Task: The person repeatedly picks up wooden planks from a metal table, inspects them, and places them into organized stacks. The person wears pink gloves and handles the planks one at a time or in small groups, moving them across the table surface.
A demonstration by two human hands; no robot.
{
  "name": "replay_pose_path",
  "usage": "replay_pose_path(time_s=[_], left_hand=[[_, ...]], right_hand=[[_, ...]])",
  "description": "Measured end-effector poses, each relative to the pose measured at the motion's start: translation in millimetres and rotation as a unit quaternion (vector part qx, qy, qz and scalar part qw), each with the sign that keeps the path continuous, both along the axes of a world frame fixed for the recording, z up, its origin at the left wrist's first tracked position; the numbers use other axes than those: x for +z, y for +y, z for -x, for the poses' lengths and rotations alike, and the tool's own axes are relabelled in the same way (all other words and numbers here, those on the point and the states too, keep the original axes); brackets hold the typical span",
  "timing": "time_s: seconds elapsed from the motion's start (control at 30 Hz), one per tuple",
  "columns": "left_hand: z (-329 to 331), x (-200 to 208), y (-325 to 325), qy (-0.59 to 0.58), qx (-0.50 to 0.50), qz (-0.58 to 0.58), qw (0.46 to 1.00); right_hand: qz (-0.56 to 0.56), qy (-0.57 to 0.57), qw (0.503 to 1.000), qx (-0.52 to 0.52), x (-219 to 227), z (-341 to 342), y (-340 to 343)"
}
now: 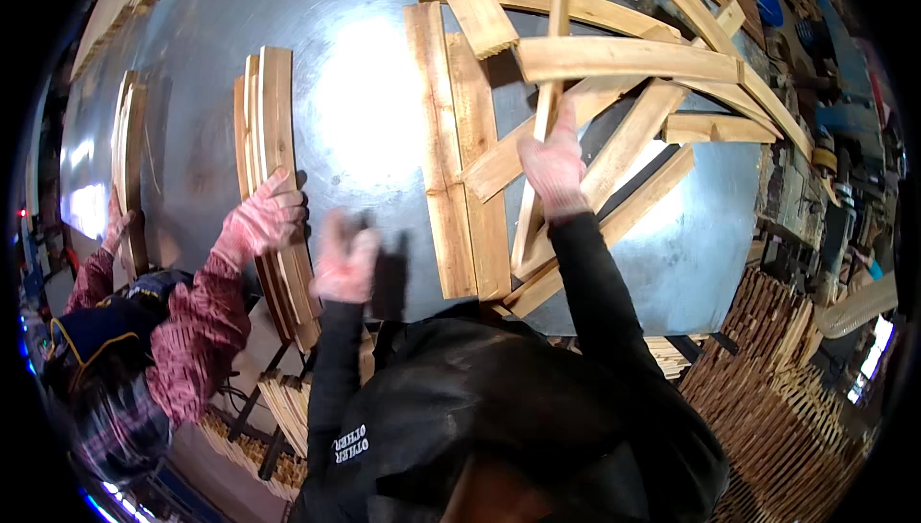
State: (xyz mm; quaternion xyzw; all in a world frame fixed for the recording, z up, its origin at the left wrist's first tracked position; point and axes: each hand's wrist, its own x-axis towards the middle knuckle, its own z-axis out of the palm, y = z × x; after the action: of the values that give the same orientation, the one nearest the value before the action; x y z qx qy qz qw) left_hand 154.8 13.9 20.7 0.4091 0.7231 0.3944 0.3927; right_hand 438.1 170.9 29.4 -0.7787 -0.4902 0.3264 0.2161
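Observation:
My right hand [556,170], in a pale pinkish glove, is closed on a narrow wooden slat [531,221], index finger stretched along it. This slat stands on edge and crosses other boards in a loose pile. Over the metal table [369,154], my left hand [345,262] is gloved alike and blurred by motion. Its thumb and fingers look apart, with nothing between them. Right of it, two boards lie side by side: a left one [436,154] and a right one [484,225]. A curved board [628,59] lies across the pile beyond my right hand.
At left, a co-worker's gloved hand [264,221] holds a bundle of slats [276,115]; their other hand [117,225] touches another bundle [131,154]. Stacked slats [767,389] stand below the table's right edge. More boards [125,0] lie at the far left corner.

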Motion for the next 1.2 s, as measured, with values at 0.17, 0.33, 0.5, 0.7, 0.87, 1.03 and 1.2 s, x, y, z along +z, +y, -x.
replay_pose_path(time_s=[0.17, 0.33, 0.5, 0.7, 0.87, 1.03, 1.2], left_hand=[[-97.8, -57.3, 70.8, -0.248, -0.304, 0.079, 0.916], [-101.4, -0.6, 83.4, -0.33, -0.199, 0.206, 0.899], [-71.1, 30.3, 83.5, -0.266, -0.072, 0.05, 0.96], [22.1, -17.9, 117.1, 0.2, 0.012, 0.123, 0.972], [37.2, -14.0, 114.8, 0.392, -0.005, 0.327, 0.86], [-39.0, -28.7, 135.3, -0.249, 0.037, -0.127, 0.959], [-67.3, 14.4, 160.1, -0.517, -0.061, 0.102, 0.847]], right_hand=[[0.001, 0.185, 0.912, 0.366, 40.2, -23.8, -48.1], [-0.116, 0.034, 0.987, 0.11, 91.2, -53.7, 61.6], [-0.099, -0.073, 0.984, 0.131, 0.1, -15.1, 190.8], [-0.17, -0.272, 0.929, 0.183, -79.7, 109.3, 165.0], [0.071, 0.718, 0.683, 0.114, -38.9, 20.2, 156.7], [0.136, 0.666, 0.718, 0.149, -45.0, 6.7, 105.6], [-0.045, -0.088, 0.929, 0.356, 26.9, -8.5, 119.5]])
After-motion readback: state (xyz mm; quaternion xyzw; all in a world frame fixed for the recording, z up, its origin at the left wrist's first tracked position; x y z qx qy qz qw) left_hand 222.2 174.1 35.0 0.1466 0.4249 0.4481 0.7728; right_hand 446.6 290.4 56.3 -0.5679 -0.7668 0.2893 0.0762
